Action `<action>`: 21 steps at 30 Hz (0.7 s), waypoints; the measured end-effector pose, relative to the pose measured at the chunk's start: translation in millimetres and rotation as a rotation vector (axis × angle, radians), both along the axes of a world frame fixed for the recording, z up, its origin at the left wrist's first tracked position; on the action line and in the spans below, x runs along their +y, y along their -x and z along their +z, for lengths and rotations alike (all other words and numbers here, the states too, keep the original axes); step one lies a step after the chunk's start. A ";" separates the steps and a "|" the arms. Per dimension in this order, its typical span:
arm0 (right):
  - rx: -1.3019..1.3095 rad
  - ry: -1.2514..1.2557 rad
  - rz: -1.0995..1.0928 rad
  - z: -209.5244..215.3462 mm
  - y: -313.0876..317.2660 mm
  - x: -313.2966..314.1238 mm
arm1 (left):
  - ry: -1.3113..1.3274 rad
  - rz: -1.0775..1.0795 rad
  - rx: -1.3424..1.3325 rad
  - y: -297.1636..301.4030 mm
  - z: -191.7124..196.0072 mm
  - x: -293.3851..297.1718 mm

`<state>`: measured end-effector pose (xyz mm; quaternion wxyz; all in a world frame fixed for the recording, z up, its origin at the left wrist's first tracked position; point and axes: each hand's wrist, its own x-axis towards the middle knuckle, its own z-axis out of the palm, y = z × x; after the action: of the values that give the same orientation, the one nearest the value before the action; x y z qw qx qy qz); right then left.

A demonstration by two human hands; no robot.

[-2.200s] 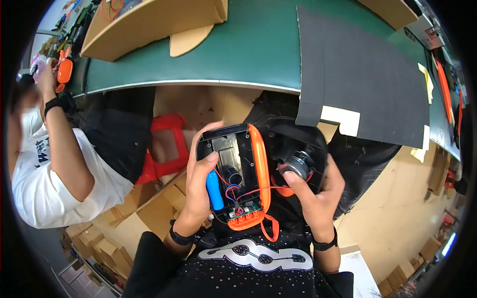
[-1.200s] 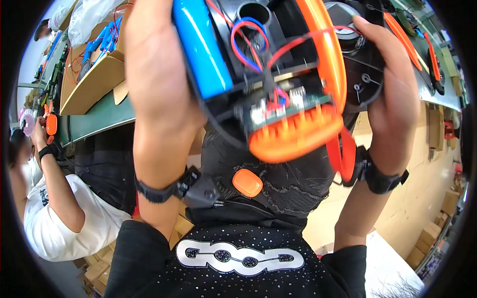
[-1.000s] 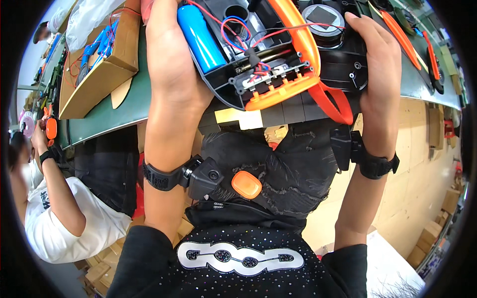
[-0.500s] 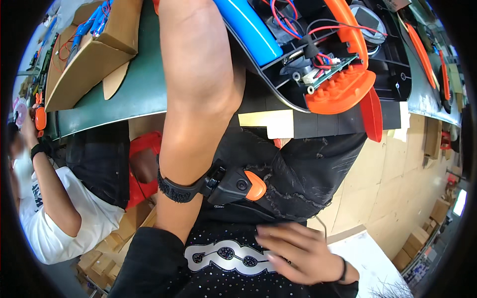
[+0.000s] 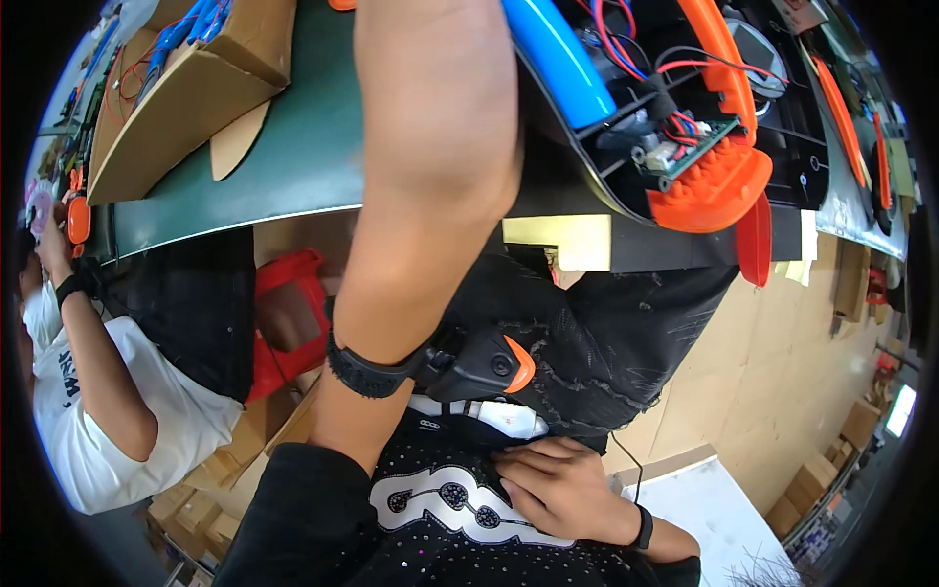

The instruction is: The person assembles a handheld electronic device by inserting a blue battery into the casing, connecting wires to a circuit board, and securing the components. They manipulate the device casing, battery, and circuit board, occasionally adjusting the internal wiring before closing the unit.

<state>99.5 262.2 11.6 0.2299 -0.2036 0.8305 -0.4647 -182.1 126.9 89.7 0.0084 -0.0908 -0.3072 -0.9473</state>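
Observation:
My left arm reaches up over the bench, with a black strap [image 5: 367,370] and a black-and-orange device [image 5: 484,367] on it. Only the near part of my left hand [image 5: 435,88] shows, blurred. Its fingers lie past the top edge, so what they touch is hidden. My right hand [image 5: 567,489] rests against my black shirt, fingers lightly bent side by side, holding nothing visible. Just above it, a smooth white tube-like object [image 5: 504,419] lies in my lap. Right of my left arm sits an opened black-and-orange housing [image 5: 709,191] with a blue cylinder [image 5: 567,73], wires and a green circuit board [image 5: 699,152].
A cardboard box [image 5: 186,108] holding blue wired parts stands on the green bench [image 5: 303,147] at left. Farther left works a person in a white shirt [image 5: 181,401] beside a red stool [image 5: 293,303]. Yellow paper [image 5: 582,242] and a red strip [image 5: 753,240] overhang the bench edge.
My right hand has settled lower on my shirt and is no longer blurred. The white object has come into sight below the strapped device. The bench and housing appear shifted right as the view moved.

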 end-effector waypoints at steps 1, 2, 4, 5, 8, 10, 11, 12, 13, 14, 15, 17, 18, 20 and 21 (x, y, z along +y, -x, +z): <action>-0.002 0.002 -0.011 -0.9 0.9 -0.2 | 0.017 0.012 0.005 -1.9 -0.4 -1.2; -0.004 0.003 -0.022 -1.9 2.2 -0.2 | 0.031 0.023 0.010 -0.8 -1.8 -0.1; -0.053 0.002 -0.120 -4.2 5.6 1.0 | 0.057 0.056 0.012 2.5 -4.3 1.1; -0.078 0.002 -0.166 -4.5 7.6 0.4 | 0.077 0.075 0.009 1.8 -5.1 -1.4; 0.078 -0.235 -0.214 -1.6 37.5 -6.9 | 0.144 0.113 0.014 3.7 -13.0 1.8; 0.208 -0.409 -0.241 -14.9 50.2 -20.4 | 0.188 0.139 0.014 4.8 -15.5 3.1; 0.219 -0.421 -0.216 -20.1 52.1 -24.8 | 0.212 0.160 0.011 3.6 -14.2 2.1; 0.228 -0.441 -0.204 -28.6 52.7 -27.4 | 0.227 0.167 0.012 3.0 -17.6 4.1; 0.238 -0.463 -0.191 -34.1 54.0 -28.9 | 0.239 0.175 0.012 2.7 -20.0 5.3; 0.292 -0.425 -0.239 -36.7 58.0 -29.5 | 0.251 0.176 0.012 2.9 -21.2 6.1; 0.313 -0.377 -0.238 -37.3 58.9 -27.7 | 0.266 0.189 0.007 2.3 -21.3 5.8; 0.355 -0.284 -0.237 -37.2 56.9 -22.9 | 0.293 0.209 -0.007 1.8 -20.9 3.9; 0.366 -0.226 -0.293 -36.9 57.4 -22.7 | 0.302 0.210 -0.014 2.5 -21.9 4.2; 0.343 -0.252 -0.346 -33.7 56.8 -26.3 | 0.318 0.204 -0.034 2.7 -22.7 5.1; 0.338 -0.262 -0.371 -30.5 58.7 -28.9 | 0.320 0.201 -0.051 2.9 -22.5 5.0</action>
<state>40.8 233.3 -18.9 0.0238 -0.0913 0.9332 -0.3468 -185.1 131.9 67.2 0.0809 -0.0357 -0.4614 -0.8828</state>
